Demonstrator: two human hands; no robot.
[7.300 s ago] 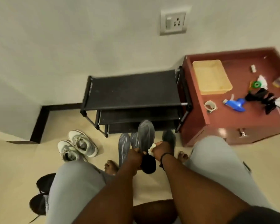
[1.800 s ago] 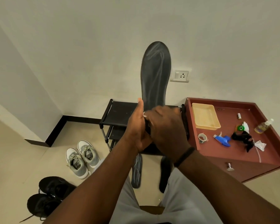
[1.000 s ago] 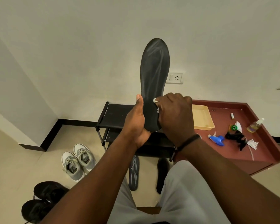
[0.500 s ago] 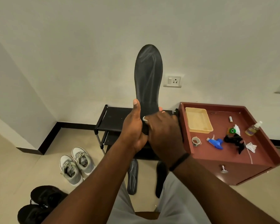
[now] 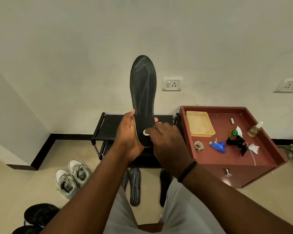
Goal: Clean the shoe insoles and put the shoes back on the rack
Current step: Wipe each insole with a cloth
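Lowered insole [image 5: 143, 92], left hand's [image 5: 128, 134] grip

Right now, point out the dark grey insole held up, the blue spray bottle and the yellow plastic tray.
dark grey insole [image 5: 143, 92]: head view, middle of its upright face.
blue spray bottle [image 5: 218, 146]: head view, its body, lying on the red cabinet.
yellow plastic tray [image 5: 200, 124]: head view, bare floor of the tray.

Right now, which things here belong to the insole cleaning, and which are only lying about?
Job: dark insole gripped by left hand; white wipe pinched by right hand; floor insoles; grey shoes; rack.

Lying about: tape roll; yellow tray; battery.
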